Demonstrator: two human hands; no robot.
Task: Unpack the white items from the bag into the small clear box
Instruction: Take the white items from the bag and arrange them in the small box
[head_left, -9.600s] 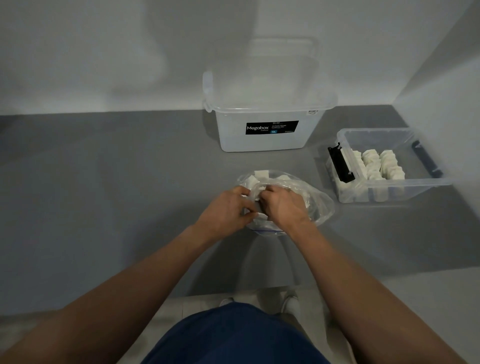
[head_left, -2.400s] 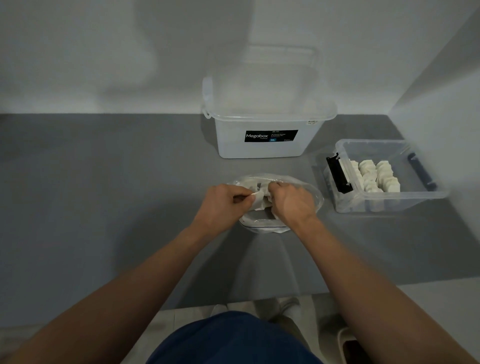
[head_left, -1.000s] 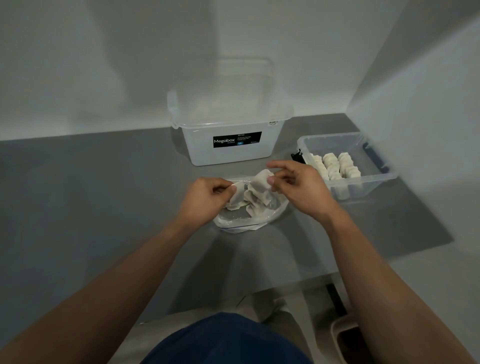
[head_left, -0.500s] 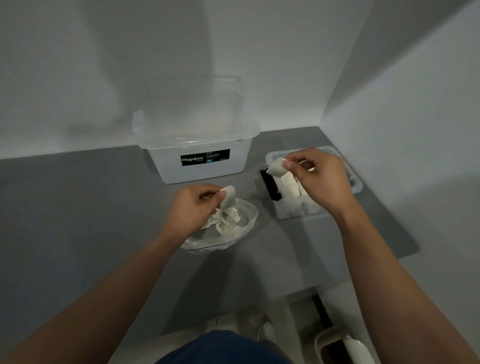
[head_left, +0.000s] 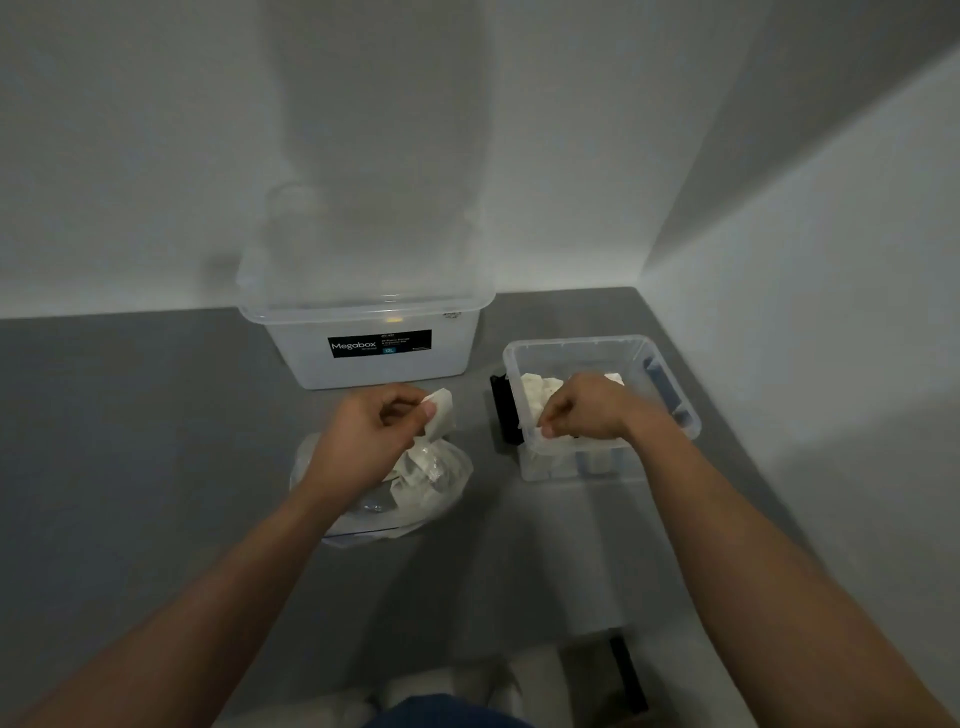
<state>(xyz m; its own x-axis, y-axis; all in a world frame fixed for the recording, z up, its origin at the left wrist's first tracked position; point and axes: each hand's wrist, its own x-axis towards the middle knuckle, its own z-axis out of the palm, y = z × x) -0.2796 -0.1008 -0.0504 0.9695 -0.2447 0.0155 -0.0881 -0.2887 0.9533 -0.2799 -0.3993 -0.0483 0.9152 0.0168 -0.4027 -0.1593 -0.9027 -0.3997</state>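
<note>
The left hand (head_left: 371, 441) pinches one white item (head_left: 439, 418) above the clear plastic bag (head_left: 415, 483), which holds more, while the right hand (head_left: 587, 408), fingers curled low inside the small clear box (head_left: 680, 415) among white pieces already there, hides whatever it grips, so unpacking looks partway done.

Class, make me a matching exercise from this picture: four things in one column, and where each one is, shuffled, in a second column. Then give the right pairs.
Things
1. left hand
2. right hand
3. Megabox tub
4. clear bag

Places
A. against the back wall
B. lying on the grey surface, under a hand
C. down inside the small clear box
D. above the bag, pinching a white item

Pairs: 1-D, 2-C, 3-A, 4-B
</note>
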